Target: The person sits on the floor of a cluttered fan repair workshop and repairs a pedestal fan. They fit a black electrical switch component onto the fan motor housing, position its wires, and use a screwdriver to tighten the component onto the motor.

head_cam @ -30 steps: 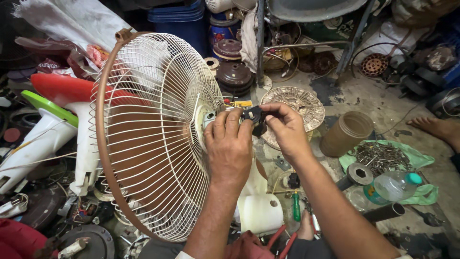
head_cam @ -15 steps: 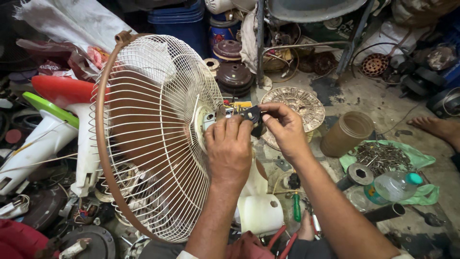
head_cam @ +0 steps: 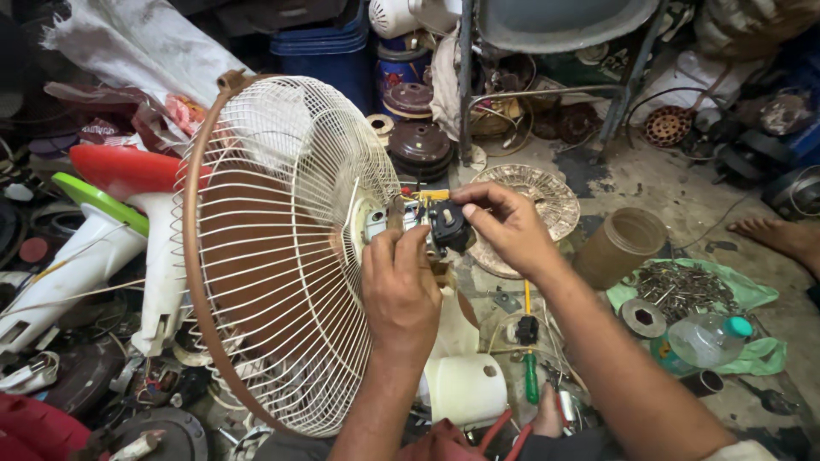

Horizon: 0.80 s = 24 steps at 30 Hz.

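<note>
my left hand (head_cam: 401, 286) steadied the fan cage (head_cam: 282, 248); my right hand (head_cam: 504, 226) pinched a small black part (head_cam: 448, 227) at its hub.

Fan motor (head_cam: 401, 218): mostly hidden behind left hand (head_cam: 401, 286) and wire guard (head_cam: 282, 248).
Black part (head_cam: 448, 226): half covered by right hand (head_cam: 504, 226); kind unreadable.
Bare foot (head_cam: 781, 239), 3 o'clock: cut by edge.
Metal scraps (head_cam: 679, 286): too small to sort.

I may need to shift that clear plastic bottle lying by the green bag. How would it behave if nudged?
The clear plastic bottle lies on its side, so it would probably roll. It looks thin-walled and mostly empty, likely light and easy to dent. The crumpled green bag beside it might stop it.
</note>
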### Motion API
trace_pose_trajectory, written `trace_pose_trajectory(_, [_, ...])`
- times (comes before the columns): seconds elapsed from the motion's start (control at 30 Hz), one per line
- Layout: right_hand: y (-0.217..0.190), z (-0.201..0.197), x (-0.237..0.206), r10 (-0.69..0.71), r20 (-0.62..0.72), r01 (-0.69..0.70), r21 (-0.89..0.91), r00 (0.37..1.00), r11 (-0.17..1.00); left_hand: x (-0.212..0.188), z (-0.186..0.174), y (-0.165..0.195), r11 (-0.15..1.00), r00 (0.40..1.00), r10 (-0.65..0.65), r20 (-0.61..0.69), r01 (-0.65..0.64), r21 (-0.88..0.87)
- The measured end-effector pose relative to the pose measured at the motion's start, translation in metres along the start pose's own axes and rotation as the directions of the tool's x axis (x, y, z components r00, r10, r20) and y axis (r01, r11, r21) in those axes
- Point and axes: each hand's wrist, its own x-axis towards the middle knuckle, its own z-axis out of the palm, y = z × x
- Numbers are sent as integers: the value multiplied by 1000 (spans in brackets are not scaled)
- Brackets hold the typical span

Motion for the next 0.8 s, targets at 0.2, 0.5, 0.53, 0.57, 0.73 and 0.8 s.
trace_pose_trajectory(0.2, [0,0,1,-8,-27,7,-59,1000,998,4,-3,5,999,996,-35,85,33,29])
trace_pose_trajectory(0.5, [15,-13,7,-31,61,20,171,998,985,7,2,8,998,992,-36,121,28,65])
trace_pose_trajectory(0.53, [15,-15,8,0,74,-14,179,997,984,8,3,8,998,992,-33,121,25,64])
trace_pose_trajectory(0.57, [15,-17,9,30,87,-46,187,996,981,8,4,7,998,992,-29,120,21,64])
trace_pose_trajectory(0.73, [13,-23,13,88,128,-108,160,988,981,8,4,6,998,991,-33,133,25,59])
trace_pose_trajectory(0.8, [12,-25,13,122,124,-137,129,985,982,8,4,6,997,990,-32,135,22,72])
